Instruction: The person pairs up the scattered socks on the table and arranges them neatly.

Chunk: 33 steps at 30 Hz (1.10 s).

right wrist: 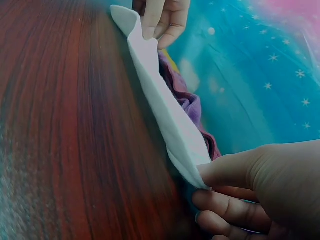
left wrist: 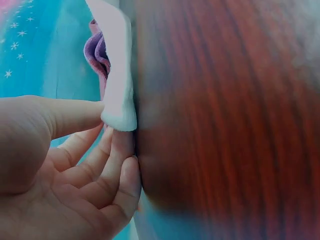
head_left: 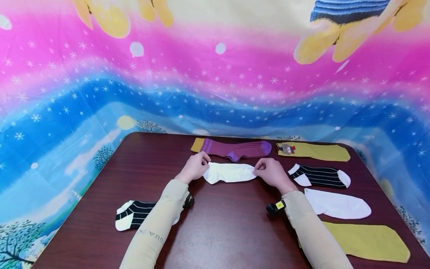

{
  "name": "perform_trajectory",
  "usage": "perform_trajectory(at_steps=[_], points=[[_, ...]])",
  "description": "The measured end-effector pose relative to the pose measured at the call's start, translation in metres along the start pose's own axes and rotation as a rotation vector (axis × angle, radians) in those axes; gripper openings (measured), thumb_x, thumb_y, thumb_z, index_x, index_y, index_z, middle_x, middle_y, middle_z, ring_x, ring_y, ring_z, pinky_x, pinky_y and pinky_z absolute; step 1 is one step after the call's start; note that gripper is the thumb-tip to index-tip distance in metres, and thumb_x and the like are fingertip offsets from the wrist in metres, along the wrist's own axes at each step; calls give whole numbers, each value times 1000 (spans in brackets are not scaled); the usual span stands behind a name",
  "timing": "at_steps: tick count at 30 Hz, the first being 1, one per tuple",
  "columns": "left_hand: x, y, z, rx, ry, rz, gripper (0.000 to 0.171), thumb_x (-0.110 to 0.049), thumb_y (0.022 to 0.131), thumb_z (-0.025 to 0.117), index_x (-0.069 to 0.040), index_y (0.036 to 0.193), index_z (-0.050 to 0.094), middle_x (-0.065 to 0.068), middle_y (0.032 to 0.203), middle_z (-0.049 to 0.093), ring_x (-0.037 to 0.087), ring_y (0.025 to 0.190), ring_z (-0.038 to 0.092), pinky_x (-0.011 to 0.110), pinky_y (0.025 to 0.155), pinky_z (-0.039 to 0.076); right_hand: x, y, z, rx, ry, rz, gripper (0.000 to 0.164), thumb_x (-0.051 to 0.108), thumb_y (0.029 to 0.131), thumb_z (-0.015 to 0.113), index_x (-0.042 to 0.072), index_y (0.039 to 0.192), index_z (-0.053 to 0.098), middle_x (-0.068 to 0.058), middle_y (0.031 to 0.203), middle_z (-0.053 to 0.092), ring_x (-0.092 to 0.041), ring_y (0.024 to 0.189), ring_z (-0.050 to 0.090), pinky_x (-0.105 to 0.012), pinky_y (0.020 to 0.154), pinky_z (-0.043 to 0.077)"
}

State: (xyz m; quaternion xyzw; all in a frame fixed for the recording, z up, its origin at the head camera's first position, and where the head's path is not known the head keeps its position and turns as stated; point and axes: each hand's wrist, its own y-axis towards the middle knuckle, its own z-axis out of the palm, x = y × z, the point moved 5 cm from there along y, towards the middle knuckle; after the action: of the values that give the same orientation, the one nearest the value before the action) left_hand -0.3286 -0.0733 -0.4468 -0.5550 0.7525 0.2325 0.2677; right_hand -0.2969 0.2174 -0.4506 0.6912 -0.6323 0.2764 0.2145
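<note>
The left hand's (head_left: pixel 194 168) fingers pinch one end of a white sock (head_left: pixel 231 173) and the right hand's (head_left: pixel 271 172) pinch the other, presumably to hold it straight. It spans between them, nearer than the purple sock (head_left: pixel 231 148), which lies flat on the bench (head_left: pixel 221 224), probably so its whole shape shows.

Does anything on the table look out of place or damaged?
One striped sock lies alone on the left, partly hidden by the left arm, while its lookalike lies on the right, so it may be misplaced. I see no damage; the held white sock looks whole.
</note>
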Motion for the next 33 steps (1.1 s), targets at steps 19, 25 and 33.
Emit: perform_trajectory(at_steps=[19, 25, 33], points=[[-18, -3, -10, -13, 40, 29, 40, -33, 100, 66, -9, 132, 63, 9, 119, 67, 25, 110, 62, 43, 96, 47, 12, -3, -11, -89, -33, -43, 35, 43, 98, 68, 12, 114, 72, -8, 105, 70, -26, 95, 64, -46, 84, 52], [-30, -4, -17, -61, 140, 94, 55, -43, 102, 60, -11, 147, 54, 6, 145, 56, 27, 134, 50, 50, 109, 35, 18, -6, -20, -128, -53, -56, 58, 57, 97, 62, 11, 131, 66, -13, 119, 68, -32, 109, 63, -53, 93, 49], [-42, -9, -20, -107, 225, 171, 67, -51, 102, 56, -11, 154, 45, 8, 154, 47, 29, 142, 41, 53, 114, 27, 22, -13, -26, -138, -114, -79, 78, 66, 96, 54, 11, 151, 49, -17, 150, 49, -41, 137, 43, -63, 108, 34]])
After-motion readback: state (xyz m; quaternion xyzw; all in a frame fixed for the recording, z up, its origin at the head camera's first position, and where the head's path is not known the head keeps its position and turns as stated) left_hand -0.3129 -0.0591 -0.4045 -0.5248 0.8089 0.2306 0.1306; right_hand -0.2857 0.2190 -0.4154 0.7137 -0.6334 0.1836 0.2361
